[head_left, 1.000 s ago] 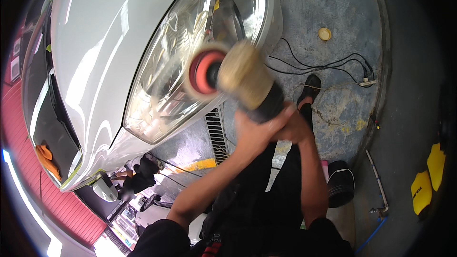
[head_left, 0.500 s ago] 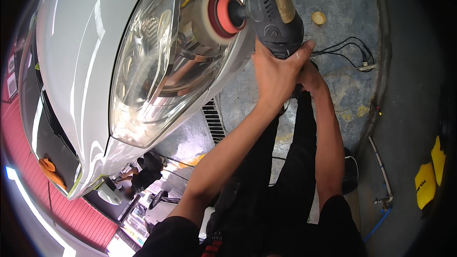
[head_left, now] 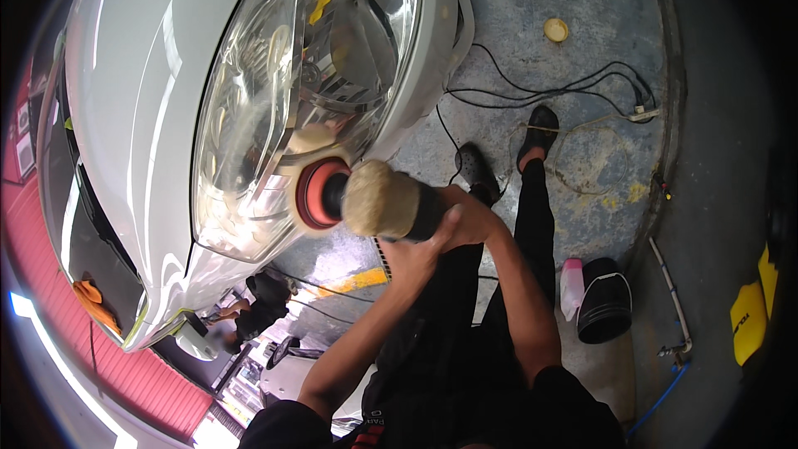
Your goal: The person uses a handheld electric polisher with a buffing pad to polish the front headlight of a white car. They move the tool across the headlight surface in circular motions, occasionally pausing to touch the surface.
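A dark electric polisher (head_left: 384, 199) with a tan-wrapped side handle is held between both my hands. Its red and pale round pad (head_left: 320, 193) sits against the lower part of a clear car headlight (head_left: 249, 108), blurred by motion. My left hand (head_left: 409, 264) is closed around the polisher's body, just below the handle. Farther back, my right hand (head_left: 475, 220) grips the same tool, its fingers partly hidden behind it. The white car's body (head_left: 154, 91) surrounds the lamp.
Black cables (head_left: 540, 101) run over the concrete floor beside my feet. A black bucket (head_left: 605, 309) and a pink container (head_left: 571, 283) stand at the right. A small yellow round dish (head_left: 555, 30) lies on the floor farther off. Another person (head_left: 258, 303) is at lower left.
Both hands have brought the polisher down and to the left, from the headlight's upper right side to its lower part. The bucket and pink container have come into fuller view.
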The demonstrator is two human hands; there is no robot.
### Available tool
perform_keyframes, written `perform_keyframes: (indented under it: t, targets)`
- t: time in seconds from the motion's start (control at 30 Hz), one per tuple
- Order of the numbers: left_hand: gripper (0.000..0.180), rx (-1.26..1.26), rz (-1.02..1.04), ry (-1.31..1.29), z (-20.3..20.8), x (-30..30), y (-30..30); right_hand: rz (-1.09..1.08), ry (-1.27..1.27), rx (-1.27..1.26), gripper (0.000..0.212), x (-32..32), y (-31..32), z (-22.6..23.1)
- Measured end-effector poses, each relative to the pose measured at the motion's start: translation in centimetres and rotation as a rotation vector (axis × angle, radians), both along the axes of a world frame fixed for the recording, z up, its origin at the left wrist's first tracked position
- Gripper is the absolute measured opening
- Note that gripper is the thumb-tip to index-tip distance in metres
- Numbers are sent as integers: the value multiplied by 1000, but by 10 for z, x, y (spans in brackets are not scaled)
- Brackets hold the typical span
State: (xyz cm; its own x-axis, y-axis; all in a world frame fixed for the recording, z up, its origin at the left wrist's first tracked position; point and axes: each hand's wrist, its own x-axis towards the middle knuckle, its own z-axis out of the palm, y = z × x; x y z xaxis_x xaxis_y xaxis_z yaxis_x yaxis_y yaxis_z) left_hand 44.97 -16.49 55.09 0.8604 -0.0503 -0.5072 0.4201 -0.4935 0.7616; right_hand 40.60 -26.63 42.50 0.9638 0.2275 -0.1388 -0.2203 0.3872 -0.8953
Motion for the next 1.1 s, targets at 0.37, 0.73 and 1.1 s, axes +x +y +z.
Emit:
perform_keyframes:
  t: [0.37,0.73,1.1]
  targets:
    - [81,-237,-164,-131,-62,109,-165,-335,405,183,80,47,-161,-94]
    - [80,31,-233,-164,-29,31,-42,-360,176,221,76,-33,11,-49]
    - [72,15,-149,28,56,7,105,-75,119,110,79,-16,110,49]
